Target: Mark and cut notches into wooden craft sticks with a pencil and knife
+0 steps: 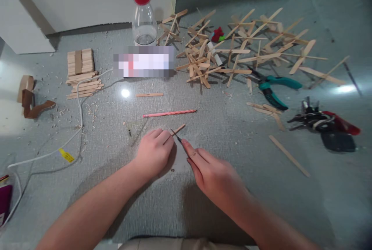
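The left hand [154, 151] rests knuckles up on the grey surface [116, 188], fingers curled together and holding down 1 wooden stick [179, 130]; the stick's free end points far and right; its other end is hidden, so I cannot tell how the fingertips meet it. The right hand [215, 170] has its fingers clamped on a slim pointed tool [179, 140], whose tip reaches the stick just beside the left hand.

Far of both hands lie a pink pencil [171, 113] and a marked stick [149, 95]; a clear set square [134, 132] is just left of the left hand. To the left are a stick stack [80, 62] and a white cable [80, 110]; far stands a red-capped bottle [144, 25]; far right, crossed sticks [200, 64] spread out; to the right are teal-handled pliers [270, 87] and keys [314, 118].
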{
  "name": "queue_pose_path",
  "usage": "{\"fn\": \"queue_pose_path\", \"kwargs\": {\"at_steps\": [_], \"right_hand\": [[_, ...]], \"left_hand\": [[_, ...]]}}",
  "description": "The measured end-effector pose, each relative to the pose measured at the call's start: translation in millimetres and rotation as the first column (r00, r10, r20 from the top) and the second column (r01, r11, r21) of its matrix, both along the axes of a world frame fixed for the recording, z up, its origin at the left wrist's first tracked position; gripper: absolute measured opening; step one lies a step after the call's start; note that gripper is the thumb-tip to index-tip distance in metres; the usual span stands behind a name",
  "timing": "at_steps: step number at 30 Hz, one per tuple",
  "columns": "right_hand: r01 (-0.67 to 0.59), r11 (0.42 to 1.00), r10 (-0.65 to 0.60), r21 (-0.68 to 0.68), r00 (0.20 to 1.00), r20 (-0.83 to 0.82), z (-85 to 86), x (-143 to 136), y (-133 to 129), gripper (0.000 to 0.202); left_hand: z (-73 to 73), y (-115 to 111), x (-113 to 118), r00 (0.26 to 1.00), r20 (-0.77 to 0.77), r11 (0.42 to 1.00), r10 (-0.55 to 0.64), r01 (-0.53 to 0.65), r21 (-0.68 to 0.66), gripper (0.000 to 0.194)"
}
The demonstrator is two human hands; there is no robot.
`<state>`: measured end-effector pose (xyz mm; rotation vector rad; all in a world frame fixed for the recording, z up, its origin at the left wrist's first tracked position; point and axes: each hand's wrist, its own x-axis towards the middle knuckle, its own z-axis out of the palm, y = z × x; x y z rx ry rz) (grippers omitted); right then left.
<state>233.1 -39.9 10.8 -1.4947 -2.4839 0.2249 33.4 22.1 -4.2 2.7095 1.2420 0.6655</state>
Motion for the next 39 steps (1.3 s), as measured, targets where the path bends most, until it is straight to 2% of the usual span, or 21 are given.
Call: {"fn": "queue_pose_path", "kwargs": {"at_steps": [13,22,32,39], "right_hand": [[0.02,0.992,-0.029,-0.127,0.997,-0.069,2.1,7,-11,0.055],[0.009,0.997,-0.013,-0.071,0.999,-0.048,1.6,6,-13,0.044],[0.039,0.998,-0.045,0.05,0.992,0.116,-0.7,4,-20,0.047],[0.034,0.998,-0.038,0.052,0.996,0.081,-0.3,5,-25,0.046]], "left_hand": [[2.0,-3,1,0.994,0.021,0.993,0.111,-0.11,-0.03,0.026],[0.0,-6,0,0.995,0.004,0.995,0.104,-0.104,0.003,0.022],[5.7,-6,3,0.997,-0.063,0.998,0.051,-0.047,0.05,0.026],[3.1,-6,2,0.997,-0.051,0.998,0.05,-0.048,0.035,0.028]]}}
